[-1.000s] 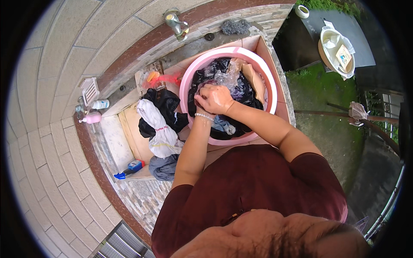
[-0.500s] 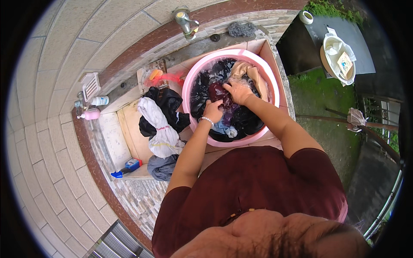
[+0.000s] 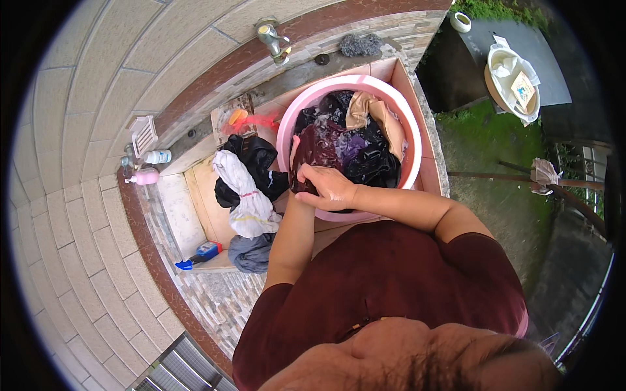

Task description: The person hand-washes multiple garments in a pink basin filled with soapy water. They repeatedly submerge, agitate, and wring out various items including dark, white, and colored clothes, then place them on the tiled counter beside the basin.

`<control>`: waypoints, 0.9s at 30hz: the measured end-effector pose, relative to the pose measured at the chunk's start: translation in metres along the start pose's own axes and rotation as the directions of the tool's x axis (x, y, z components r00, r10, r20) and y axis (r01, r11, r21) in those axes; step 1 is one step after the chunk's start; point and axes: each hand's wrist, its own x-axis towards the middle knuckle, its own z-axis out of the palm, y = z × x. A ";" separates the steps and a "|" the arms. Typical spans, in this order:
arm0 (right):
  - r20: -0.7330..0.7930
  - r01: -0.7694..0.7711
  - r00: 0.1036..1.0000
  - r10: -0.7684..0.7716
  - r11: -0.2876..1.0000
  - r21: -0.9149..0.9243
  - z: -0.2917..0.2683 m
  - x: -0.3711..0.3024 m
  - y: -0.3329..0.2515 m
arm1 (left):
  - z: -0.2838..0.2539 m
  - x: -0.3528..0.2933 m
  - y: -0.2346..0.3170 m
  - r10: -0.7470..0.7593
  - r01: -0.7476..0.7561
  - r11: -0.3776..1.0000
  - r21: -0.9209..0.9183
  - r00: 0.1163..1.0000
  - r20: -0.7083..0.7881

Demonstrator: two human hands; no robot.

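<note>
A pink round basin [image 3: 413,127] holds wet clothes in sudsy water. My right hand [image 3: 326,185] is closed on a maroon garment [image 3: 318,144] at the basin's near left rim, its fingers bent across my left wrist. My left hand [image 3: 295,147] is mostly hidden by that cloth; part of it shows at the garment's left edge, where it grips the cloth. Dark clothes [image 3: 373,168], a purple piece [image 3: 353,146] and a tan garment [image 3: 385,120] lie behind and to the right in the basin.
Left of the basin lie a white cloth [image 3: 244,199], black clothes [image 3: 261,159] and a grey cloth [image 3: 251,253]. A blue-handled brush [image 3: 195,256] rests near the sink's corner. A tap [image 3: 272,40] juts from the wall. Bottles [image 3: 145,176] stand on the left ledge.
My right hand has moved left and toward me, from the basin's middle to my left wrist. The maroon garment is drawn up and spread leftward, now covering most of my left hand.
</note>
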 end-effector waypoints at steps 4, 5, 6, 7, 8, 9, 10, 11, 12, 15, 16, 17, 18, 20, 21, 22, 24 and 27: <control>-0.193 0.025 0.975 -0.112 0.915 -0.403 -0.002 0.023 0.008 | 0.006 0.009 -0.002 0.015 -0.012 0.999 0.043 0.997 -0.073; -0.230 -0.055 0.972 -0.050 0.902 -0.429 -0.007 0.033 0.017 | 0.004 0.014 -0.003 0.022 -0.013 0.997 0.076 0.992 -0.122; -0.264 -0.133 0.964 0.010 0.883 -0.451 -0.012 0.043 0.029 | 0.002 0.017 -0.006 0.038 -0.016 0.993 0.121 0.982 -0.187; -0.279 -0.186 0.959 0.059 0.869 -0.458 -0.022 0.050 0.038 | 0.004 0.019 -0.009 0.074 -0.018 0.978 0.208 0.961 -0.266; -0.293 -0.238 0.950 0.106 0.853 -0.464 -0.034 0.055 0.049 | 0.004 0.018 -0.016 0.126 -0.011 0.948 0.318 0.931 -0.344; -0.313 -0.248 0.945 0.089 0.818 -0.518 -0.045 0.058 0.065 | 0.008 0.017 -0.018 0.227 0.000 0.862 0.506 0.894 -0.386; -0.336 -0.265 0.939 0.075 0.779 -0.568 -0.057 0.056 0.084 | 0.015 0.013 -0.013 0.306 0.013 0.683 0.730 0.903 -0.303; -0.368 -0.362 0.915 0.166 0.743 -0.563 -0.070 0.052 0.099 | 0.009 0.012 -0.004 0.412 0.089 0.387 0.918 0.874 -0.258; -0.395 -0.448 0.884 0.251 0.700 -0.556 -0.082 0.049 0.113 | 0.001 0.012 0.004 0.501 0.178 0.049 0.983 0.847 -0.178; -0.460 -0.538 0.824 0.331 0.713 -0.450 -0.106 0.028 0.136 | 0.031 -0.011 0.007 0.574 0.279 -0.326 0.903 0.817 -0.045; -0.358 -0.492 0.869 0.342 0.674 -0.551 -0.098 0.023 0.133 | 0.022 -0.013 0.001 0.518 0.223 -0.476 0.851 0.853 0.066; -0.253 -0.432 0.899 0.358 0.632 -0.643 -0.087 0.015 0.129 | 0.014 -0.015 -0.012 0.431 0.236 -0.644 0.728 0.898 0.090; -0.146 -0.361 0.913 0.382 0.586 -0.725 -0.076 0.007 0.129 | 0.014 -0.014 -0.026 0.336 0.224 -0.786 0.577 0.937 0.093; -0.018 -0.307 0.901 0.433 0.609 -0.731 -0.062 -0.001 0.150 | -0.007 0.000 -0.035 0.174 0.173 -0.777 0.605 0.983 -0.058; -0.001 -0.360 0.868 0.496 0.630 -0.688 -0.067 0.010 0.154 | -0.034 0.014 -0.028 0.180 0.170 -0.626 0.761 0.981 -0.072; 0.014 -0.422 0.829 0.560 0.641 -0.641 -0.073 0.017 0.157 | -0.056 0.028 -0.019 0.174 0.153 -0.447 0.881 0.981 -0.082; -0.292 -0.596 0.799 0.525 0.634 -0.493 -0.067 0.022 0.170 | -0.021 0.030 -0.009 0.076 0.360 0.530 0.768 0.881 -0.466; -0.304 -0.591 0.788 0.535 0.796 -0.131 -0.049 0.038 0.148 | -0.004 0.021 0.000 0.028 0.056 0.977 0.205 0.923 -0.384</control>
